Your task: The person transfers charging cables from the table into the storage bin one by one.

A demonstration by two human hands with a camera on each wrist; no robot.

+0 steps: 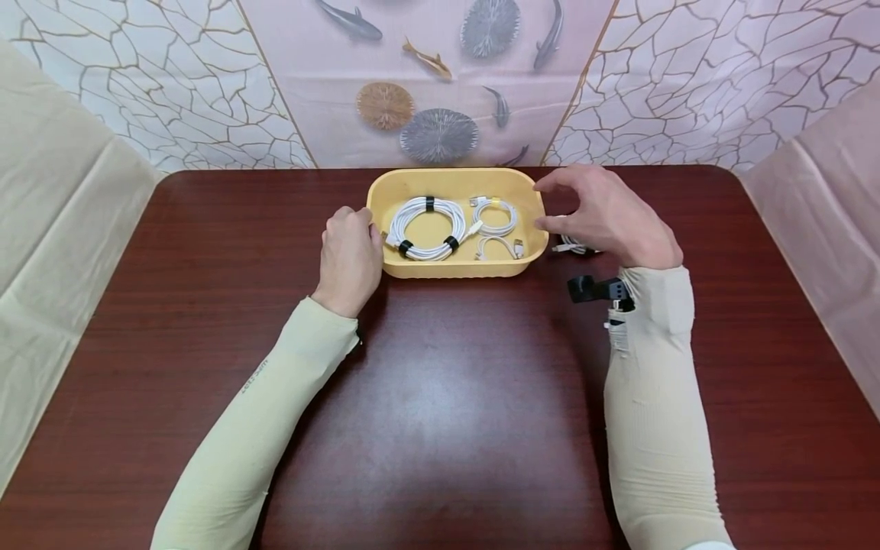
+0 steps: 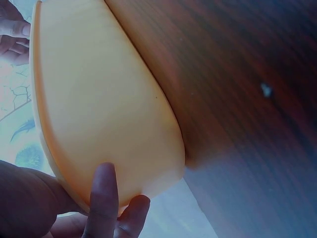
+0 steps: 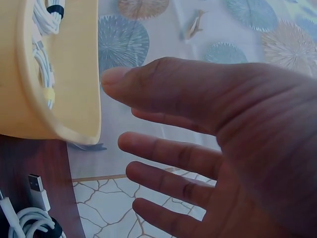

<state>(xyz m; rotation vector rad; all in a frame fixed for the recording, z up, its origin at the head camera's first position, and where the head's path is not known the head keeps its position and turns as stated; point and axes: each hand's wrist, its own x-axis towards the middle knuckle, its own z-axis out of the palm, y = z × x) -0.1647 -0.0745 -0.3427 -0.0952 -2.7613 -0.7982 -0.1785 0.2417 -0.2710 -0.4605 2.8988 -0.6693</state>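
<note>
A yellow plastic bin [image 1: 447, 269] stands at the back of the table. My left hand [image 1: 349, 263] grips its left end by the rim, with fingers [image 2: 104, 191] lying against the outer wall in the left wrist view. In the bin lie a large white cable coil [image 1: 459, 220] with black ties, a small white cable coil [image 1: 496, 231] with a yellow tie, and a short white cable [image 1: 519, 248]. My right hand [image 1: 612, 218] hovers by the bin's right end, holding nothing; its thumb and fingers are spread and apart from the rim in the right wrist view.
Another white cable coil [image 3: 30, 218] with a black tie and a USB plug lies on the table right of the bin, partly hidden by the right hand in the head view. A patterned cloth [image 1: 440, 76] hangs behind the dark wooden table [image 1: 467, 397].
</note>
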